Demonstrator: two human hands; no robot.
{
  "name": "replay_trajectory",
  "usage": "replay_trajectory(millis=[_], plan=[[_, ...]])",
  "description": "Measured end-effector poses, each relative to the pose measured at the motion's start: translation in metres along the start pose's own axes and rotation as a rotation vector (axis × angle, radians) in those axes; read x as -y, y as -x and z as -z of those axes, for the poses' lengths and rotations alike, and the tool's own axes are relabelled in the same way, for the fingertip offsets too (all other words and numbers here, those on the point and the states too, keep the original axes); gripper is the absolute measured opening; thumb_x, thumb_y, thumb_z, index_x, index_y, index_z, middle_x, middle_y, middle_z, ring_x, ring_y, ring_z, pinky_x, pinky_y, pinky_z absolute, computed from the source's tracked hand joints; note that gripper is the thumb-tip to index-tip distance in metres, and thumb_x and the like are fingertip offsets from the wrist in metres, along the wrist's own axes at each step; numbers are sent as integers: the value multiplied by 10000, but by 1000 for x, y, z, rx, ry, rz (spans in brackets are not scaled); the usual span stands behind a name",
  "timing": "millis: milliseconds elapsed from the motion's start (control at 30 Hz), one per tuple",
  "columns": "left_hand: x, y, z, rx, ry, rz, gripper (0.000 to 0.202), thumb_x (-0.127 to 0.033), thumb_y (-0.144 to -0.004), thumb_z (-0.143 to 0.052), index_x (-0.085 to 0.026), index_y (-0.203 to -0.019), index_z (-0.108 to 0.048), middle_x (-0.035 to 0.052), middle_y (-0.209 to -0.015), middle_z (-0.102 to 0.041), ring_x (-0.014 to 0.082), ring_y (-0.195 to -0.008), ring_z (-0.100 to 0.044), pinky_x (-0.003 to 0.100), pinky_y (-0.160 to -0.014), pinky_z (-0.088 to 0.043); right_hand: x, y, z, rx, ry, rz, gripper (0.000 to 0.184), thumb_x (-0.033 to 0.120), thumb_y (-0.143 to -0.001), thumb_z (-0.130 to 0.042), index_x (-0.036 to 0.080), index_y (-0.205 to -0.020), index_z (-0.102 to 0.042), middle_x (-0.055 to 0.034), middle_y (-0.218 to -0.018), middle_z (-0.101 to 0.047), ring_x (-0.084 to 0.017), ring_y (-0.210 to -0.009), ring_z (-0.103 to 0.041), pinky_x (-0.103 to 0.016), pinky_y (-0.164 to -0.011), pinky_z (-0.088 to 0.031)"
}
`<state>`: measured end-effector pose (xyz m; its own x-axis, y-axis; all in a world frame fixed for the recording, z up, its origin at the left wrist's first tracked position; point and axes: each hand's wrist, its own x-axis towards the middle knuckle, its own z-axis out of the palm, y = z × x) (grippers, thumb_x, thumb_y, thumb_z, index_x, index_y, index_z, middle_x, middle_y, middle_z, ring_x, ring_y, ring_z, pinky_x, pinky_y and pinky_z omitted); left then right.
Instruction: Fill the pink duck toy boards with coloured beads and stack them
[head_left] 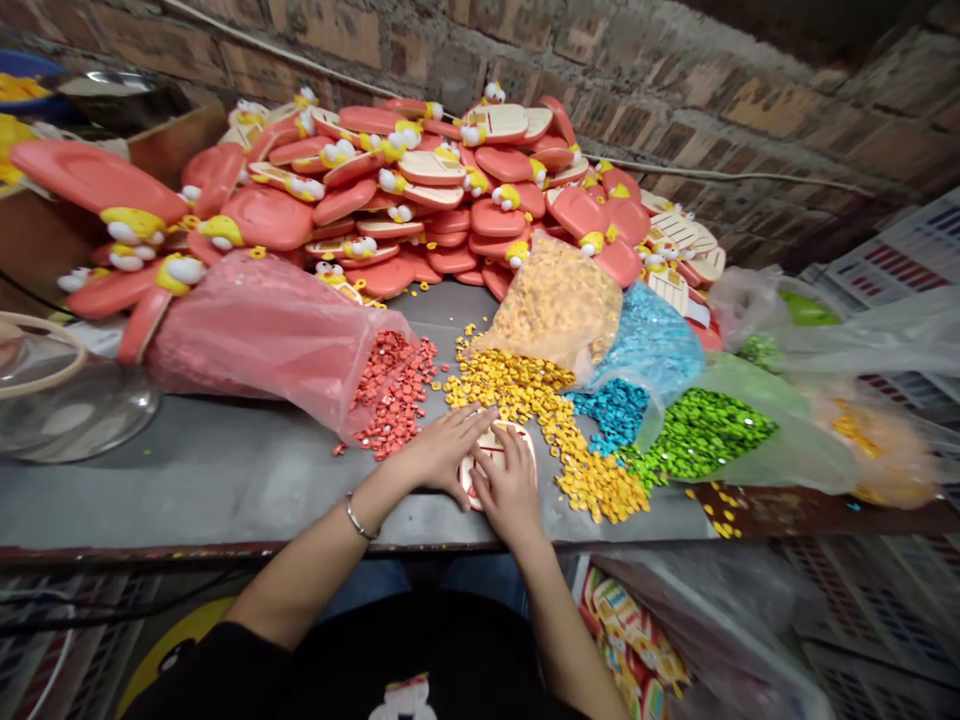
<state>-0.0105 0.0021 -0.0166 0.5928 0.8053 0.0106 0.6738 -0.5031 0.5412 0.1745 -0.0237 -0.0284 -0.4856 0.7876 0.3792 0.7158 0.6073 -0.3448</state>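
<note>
My left hand [439, 450] lies on the grey table [225, 480] with fingers stretched toward the yellow beads [525, 400], its palm against the left edge of a small red and cream toy plate [489, 450]. My right hand [508, 485] rests over the same plate, fingers curled down on it near the top. Most of the plate is hidden under both hands. A thin bracelet circles my left wrist.
Open bags spill red beads [394, 395], yellow, blue beads [611, 410] and green beads [701, 430] onto the table. Behind them is a big heap of red toy plates [420, 190] with yellow chicks. A glass bowl [67, 400] stands at left; plastic crates [900, 260] at right.
</note>
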Motion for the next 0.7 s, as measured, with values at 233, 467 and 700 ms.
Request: replay_trajectory(millis=[233, 467, 700], plan=[[2, 0, -2, -14, 16, -2, 1339, -656, -547, -789, -168, -1540, -34, 128, -1598, -149, 323, -1471, -103, 428, -1179, -150, -3, 2, 7, 26, -261, 60, 245, 207, -923, -503, 243, -1112, -654, -53, -1036, -713, -241, -1122, -593, -545, -1088, -337], [1, 0, 0, 8, 25, 7, 1365, -653, -535, -797, -152, -1538, -19, 154, -1598, -123, 336, -1469, -98, 450, -1173, -154, -11, -9, 28, -145, -479, 4, 175, 207, -919, -524, 215, -1039, -652, -69, -934, -708, -216, -934, -649, -412, -881, -510], [0, -1, 1, 17, 7, 27, 1397, -682, -486, -805, -134, -1536, -64, 178, -1594, -112, 362, -1466, -84, 466, -1176, -133, -29, -147, 28, -14, -55, 309, 356, 59, -862, -478, 212, -1126, -660, -105, -1219, -641, -252, -1224, -501, -467, -1030, -404]])
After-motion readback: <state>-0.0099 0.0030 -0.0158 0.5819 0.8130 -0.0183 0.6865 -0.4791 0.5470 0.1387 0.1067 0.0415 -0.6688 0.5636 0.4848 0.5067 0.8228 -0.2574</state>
